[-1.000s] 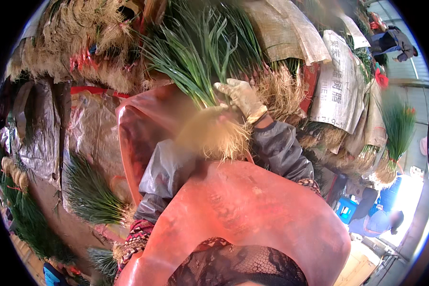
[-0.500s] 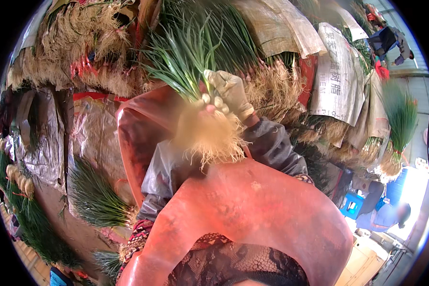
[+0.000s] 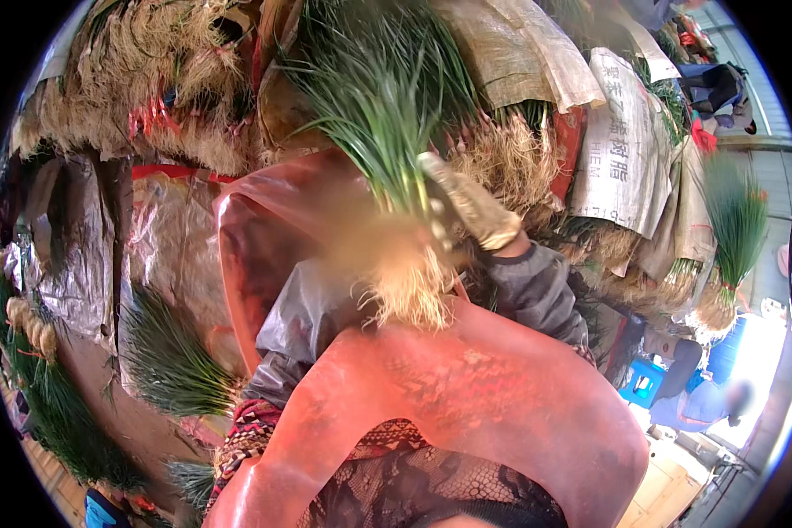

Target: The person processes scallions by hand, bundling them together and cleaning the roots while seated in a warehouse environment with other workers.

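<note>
A bunch of green onions (image 3: 396, 172) is upright in front of my chest, green leaves up and pale roots (image 3: 414, 286) hanging down. My left sleeve (image 3: 295, 308) runs up to the bunch's left side. A beige blur covers my left hand there and part of the bulbs; the bunch appears held in that hand. On the right side, my right hand (image 3: 473, 204), in a pale work glove, lies against the stalks and bulbs with its fingers stretched out. The thumb is hidden.
Stacked green onions with dry roots (image 3: 502, 158) lie ahead, partly under woven sacks (image 3: 620, 141). Tied bunches stand at left (image 3: 180, 352) and right (image 3: 735, 238). An orange apron (image 3: 466, 378) covers my lap. A person (image 3: 700, 396) is near a blue container (image 3: 644, 380) at right.
My right hand has gone from fingers curled round the stalks to stretched out, and has moved right and down. The bunch has shifted slightly right and sits more upright.
</note>
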`<state>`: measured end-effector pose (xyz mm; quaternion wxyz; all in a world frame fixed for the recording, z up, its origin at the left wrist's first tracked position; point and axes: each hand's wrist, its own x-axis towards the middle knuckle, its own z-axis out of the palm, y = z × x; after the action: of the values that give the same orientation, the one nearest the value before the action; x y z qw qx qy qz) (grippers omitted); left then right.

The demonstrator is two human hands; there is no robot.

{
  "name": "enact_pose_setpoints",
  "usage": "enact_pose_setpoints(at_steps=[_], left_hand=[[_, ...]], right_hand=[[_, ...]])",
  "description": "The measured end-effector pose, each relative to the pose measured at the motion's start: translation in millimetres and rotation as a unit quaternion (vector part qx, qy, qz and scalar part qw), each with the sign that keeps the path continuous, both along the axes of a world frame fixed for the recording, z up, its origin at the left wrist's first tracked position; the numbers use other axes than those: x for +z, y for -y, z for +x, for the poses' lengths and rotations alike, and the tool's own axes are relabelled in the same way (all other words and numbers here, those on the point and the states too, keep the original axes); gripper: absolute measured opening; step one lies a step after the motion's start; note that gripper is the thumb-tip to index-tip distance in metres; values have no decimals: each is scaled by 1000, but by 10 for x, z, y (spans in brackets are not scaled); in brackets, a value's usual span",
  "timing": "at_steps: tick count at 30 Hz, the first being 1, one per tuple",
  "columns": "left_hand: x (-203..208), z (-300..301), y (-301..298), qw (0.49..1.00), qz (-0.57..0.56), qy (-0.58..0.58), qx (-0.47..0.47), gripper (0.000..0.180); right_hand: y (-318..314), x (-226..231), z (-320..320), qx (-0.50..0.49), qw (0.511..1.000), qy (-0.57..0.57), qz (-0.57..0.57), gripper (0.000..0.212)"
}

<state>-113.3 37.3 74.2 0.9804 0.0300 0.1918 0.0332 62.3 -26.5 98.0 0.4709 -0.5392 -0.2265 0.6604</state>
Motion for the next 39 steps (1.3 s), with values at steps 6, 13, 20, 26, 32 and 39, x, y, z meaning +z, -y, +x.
enact_pose_setpoints(at_steps=[6,13,20,26,32,39], left_hand=[[-273,-163,-13,971,217,20,-97,33],[193,-111,-73,895,414,-142,86,29],[128,-352,-2,961,264,-70,43,12],[186,-512,141,950,283,-79,107,6],[657,-1688,-77,827,421,-145,343,13],[591,-4050,65,631,466,-392,480,22]], right_hand=[[-366,53,-429,-77,943,-322,-8,39],[-512,-184,-430,-199,959,-196,46,29],[-529,-92,-727,-120,984,-120,47,35],[-419,205,-1000,-72,987,3,143,38],[-1144,847,-2168,164,970,16,177,39],[-1154,804,-3301,463,867,78,167,54]])
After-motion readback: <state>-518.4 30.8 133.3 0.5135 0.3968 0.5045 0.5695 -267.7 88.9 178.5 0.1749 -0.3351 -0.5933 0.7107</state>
